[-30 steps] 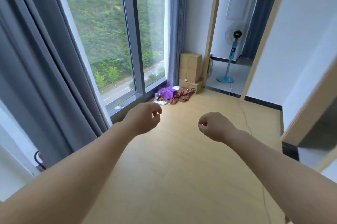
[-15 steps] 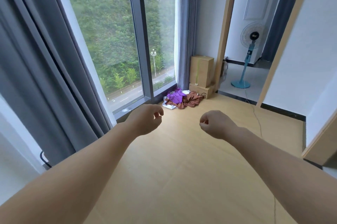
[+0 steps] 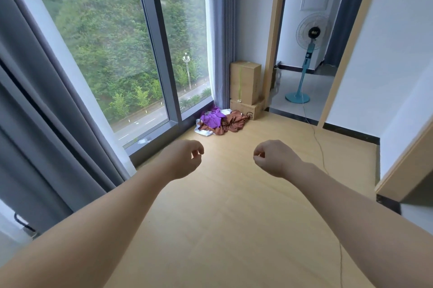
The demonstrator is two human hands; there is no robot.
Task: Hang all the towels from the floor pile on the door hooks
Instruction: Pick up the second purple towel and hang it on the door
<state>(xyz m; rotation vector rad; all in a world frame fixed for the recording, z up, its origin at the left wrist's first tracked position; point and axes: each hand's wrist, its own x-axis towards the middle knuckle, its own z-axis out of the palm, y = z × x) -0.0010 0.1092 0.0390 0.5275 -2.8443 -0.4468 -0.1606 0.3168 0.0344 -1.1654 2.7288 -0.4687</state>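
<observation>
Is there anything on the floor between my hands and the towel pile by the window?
Nothing visible. Only bare floor lies between the left hand, the right hand and the towel pile. The cardboard boxes stand beyond it, and the fan cord runs off to the right.

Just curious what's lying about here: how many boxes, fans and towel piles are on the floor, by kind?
Boxes: 2, tall box on flat box
Fan: 1
Towel pile: 1, purple, brown and white cloth; the number of towels in it cannot be told
Total: 4
</observation>
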